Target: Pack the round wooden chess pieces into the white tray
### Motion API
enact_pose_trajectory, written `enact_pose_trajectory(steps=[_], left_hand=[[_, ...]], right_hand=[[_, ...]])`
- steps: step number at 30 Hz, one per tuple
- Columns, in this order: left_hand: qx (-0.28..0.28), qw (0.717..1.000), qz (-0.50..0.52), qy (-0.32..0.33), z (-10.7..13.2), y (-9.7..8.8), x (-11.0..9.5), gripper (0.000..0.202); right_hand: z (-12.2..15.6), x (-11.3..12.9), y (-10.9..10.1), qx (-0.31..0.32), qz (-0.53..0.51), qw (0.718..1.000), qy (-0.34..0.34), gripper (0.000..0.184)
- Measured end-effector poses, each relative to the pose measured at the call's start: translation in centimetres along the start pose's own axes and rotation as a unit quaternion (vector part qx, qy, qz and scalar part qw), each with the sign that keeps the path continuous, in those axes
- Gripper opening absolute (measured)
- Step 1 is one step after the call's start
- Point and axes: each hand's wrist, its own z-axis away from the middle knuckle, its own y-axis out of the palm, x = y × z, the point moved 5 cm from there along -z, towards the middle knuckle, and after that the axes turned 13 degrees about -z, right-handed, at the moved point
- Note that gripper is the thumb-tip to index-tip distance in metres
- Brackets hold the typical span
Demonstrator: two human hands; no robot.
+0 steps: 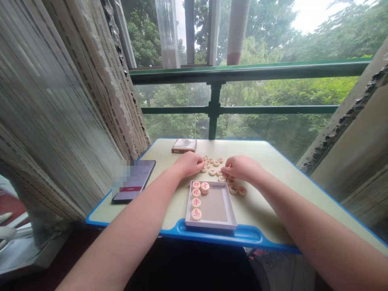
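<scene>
Loose round xiangqi pieces (216, 163) with painted characters lie scattered on the table between and around my two hands. My left hand (189, 163) is at the left of the scatter, fingers curled together, the tips right by a piece (203, 169); what they hold, if anything, is hidden. Across from it, my right hand (242, 166) reaches down over the right part of the pile. Its fingers are pinched at the pieces and cover some of them. Nearer to me stands a shallow white box tray (232, 208), with several red-lettered pieces (196, 202) in a column along its left side and a stack (205, 187) beside the top one.
A phone (135, 182) with its screen lit lies at the table's left edge. A flat box (184, 146) rests at the far edge. The pale table (285, 173) has a raised blue rim. Curtains (87, 76) hang at both sides; a green railing (242, 72) stands behind.
</scene>
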Motion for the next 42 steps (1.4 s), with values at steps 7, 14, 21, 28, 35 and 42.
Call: enact_pose_trajectory(steps=[7, 14, 21, 28, 35, 42], left_hand=[[-0.007, 1.000, 0.001, 0.006, 0.0, 0.2, 0.2, 0.037], [-0.017, 1.000, 0.015, 0.011, 0.0, 0.1, 0.2, 0.036], [-0.029, 0.989, 0.143, -0.007, -0.2, 0.2, 0.1, 0.031], [0.019, 0.990, 0.136, 0.002, 0.2, 0.3, -0.5, 0.031], [0.157, 0.940, 0.300, 0.040, 0.7, 0.0, -1.5, 0.024], [0.248, 0.903, 0.341, 0.087, 1.0, 0.5, -1.4, 0.020]], right_hand=[[-0.3, -0.2, 0.0, -0.042, -0.042, 0.998, -0.010, 0.018], [1.1, 2.1, -0.6, -0.025, -0.200, 0.970, -0.137, 0.021], [2.7, 4.0, -0.2, 0.054, -0.188, 0.955, -0.225, 0.018], [2.7, 3.7, 0.4, 0.115, -0.171, 0.950, -0.234, 0.023], [4.1, 4.3, -0.8, 0.142, -0.143, 0.948, -0.248, 0.022], [5.2, 5.2, 0.7, 0.207, -0.090, 0.939, -0.259, 0.021]])
